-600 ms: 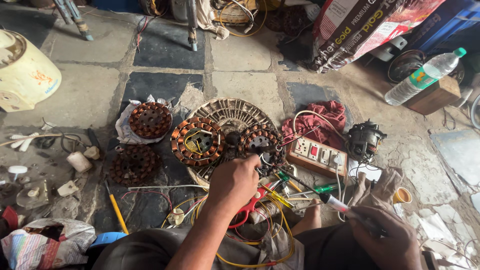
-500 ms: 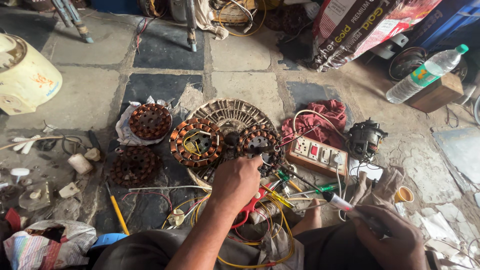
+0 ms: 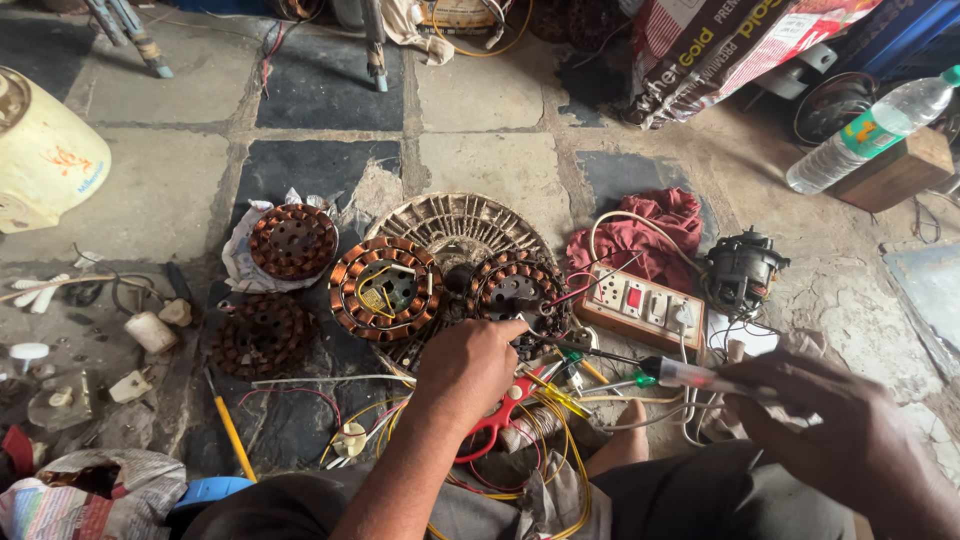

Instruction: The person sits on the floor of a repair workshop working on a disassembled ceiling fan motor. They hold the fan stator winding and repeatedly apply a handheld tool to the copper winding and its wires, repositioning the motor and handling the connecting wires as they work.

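My left hand (image 3: 470,365) sits low in the centre of my view, fingers curled down and pinching at the near rim of a copper-wound stator (image 3: 515,290); I read it as gripping a lead or terminal there, though the knuckles hide exactly what is caught. My right hand (image 3: 845,435) is off to the lower right, closed around the clear handle of a tester screwdriver (image 3: 640,365). The tool's long axis runs nearly level across my view, its dark shaft pointing left so that the tip ends just beside my left fingertips at the stator's edge. So the stator lies straight ahead of the left hand and up and to the left of the right hand, and the left hand is by far the nearer. A second stator (image 3: 385,288) with yellow leads lies just to the left, both resting on a round ribbed fan housing (image 3: 450,225). Under my left wrist are red-handled scissors (image 3: 500,420) in a tangle of yellow and red wires. To the right of the stator, close by, a switch and socket board (image 3: 645,310) sits in front of a red cloth (image 3: 650,225), with a small black motor (image 3: 740,272) beside it. Further left, two more wound cores lie on the stone floor (image 3: 160,190), one on crumpled paper. Room is tight near the tip; the open floor lies beyond the housing, towards the top of my view.
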